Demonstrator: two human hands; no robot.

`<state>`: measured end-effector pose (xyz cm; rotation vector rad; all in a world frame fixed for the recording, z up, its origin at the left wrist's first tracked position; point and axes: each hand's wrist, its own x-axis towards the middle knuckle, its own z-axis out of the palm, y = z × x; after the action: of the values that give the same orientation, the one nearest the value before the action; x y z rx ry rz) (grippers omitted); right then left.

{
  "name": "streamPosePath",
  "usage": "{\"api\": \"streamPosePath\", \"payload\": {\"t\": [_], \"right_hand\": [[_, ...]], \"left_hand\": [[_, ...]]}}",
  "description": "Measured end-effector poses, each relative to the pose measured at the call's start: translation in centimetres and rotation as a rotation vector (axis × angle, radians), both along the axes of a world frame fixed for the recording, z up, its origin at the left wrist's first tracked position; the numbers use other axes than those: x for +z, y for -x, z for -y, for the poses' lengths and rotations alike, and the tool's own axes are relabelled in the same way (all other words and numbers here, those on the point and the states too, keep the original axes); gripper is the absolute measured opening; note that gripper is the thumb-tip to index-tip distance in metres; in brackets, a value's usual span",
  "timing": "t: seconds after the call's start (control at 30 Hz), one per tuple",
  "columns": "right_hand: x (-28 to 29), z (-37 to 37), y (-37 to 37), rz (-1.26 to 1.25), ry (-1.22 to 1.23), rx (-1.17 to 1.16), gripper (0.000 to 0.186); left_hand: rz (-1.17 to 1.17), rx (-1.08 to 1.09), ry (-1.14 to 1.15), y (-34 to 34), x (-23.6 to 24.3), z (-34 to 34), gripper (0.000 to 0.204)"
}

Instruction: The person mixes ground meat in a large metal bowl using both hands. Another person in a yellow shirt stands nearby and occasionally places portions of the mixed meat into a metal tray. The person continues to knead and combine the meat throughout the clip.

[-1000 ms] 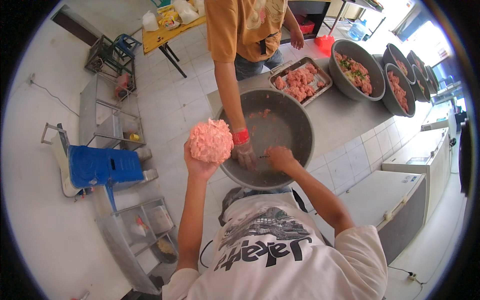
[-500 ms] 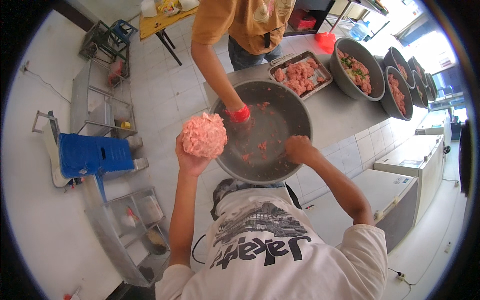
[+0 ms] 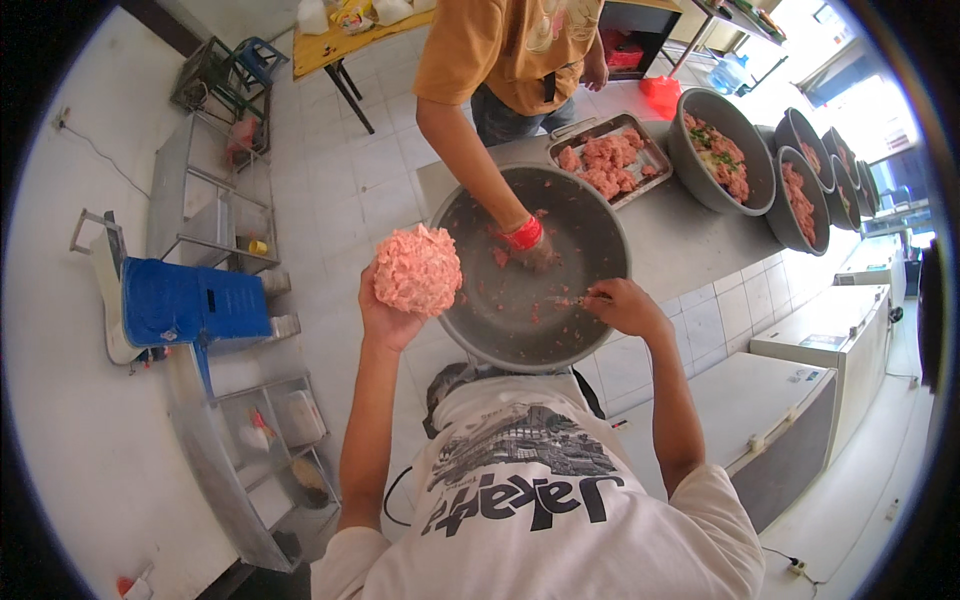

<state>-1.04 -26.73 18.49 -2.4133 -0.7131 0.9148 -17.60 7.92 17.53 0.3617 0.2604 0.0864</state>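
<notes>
I see one meat ball (image 3: 418, 270) cupped in the left hand's grip, that hand (image 3: 386, 318) beneath and beside it, its forearm raised; the ball is near the left rim of one big basin (image 3: 590, 225). The right hand (image 3: 632, 306), wrist bent, is at the basin's right side, fingertips pinched on one thin tool (image 3: 570, 300), too small for me to tell its kind. One co-worker's hand (image 3: 540, 256) reaches into the basin, one red band (image 3: 524, 234) at its wrist. Beyond, one tray (image 3: 642, 189) of mince sits on the counter (image 3: 690, 245); right of it I count at least five bowls (image 3: 690, 180), the far ones overlapping.
</notes>
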Motion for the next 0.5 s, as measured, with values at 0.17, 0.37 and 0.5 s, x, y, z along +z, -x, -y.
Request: {"api": "streamPosePath", "payload": {"t": [0.17, 0.37, 0.5], "right_hand": [[1.4, 0.6, 0.7, -0.035, -0.145, -0.086, 0.024], [1.9, 1.5, 0.3, -0.092, -0.168, -0.134, 0.025], [2.4, 1.3, 1.0, -0.109, -0.083, -0.155, 0.024]], "left_hand": [[0.074, -0.058, 0.027, -0.5, -0.2, 0.3, 0.071], [-0.027, -0.021, 0.043, -0.5, -0.3, 0.7, 0.068], [-0.021, -0.024, 0.032, 0.3, 0.1, 1.0, 0.069]]}}
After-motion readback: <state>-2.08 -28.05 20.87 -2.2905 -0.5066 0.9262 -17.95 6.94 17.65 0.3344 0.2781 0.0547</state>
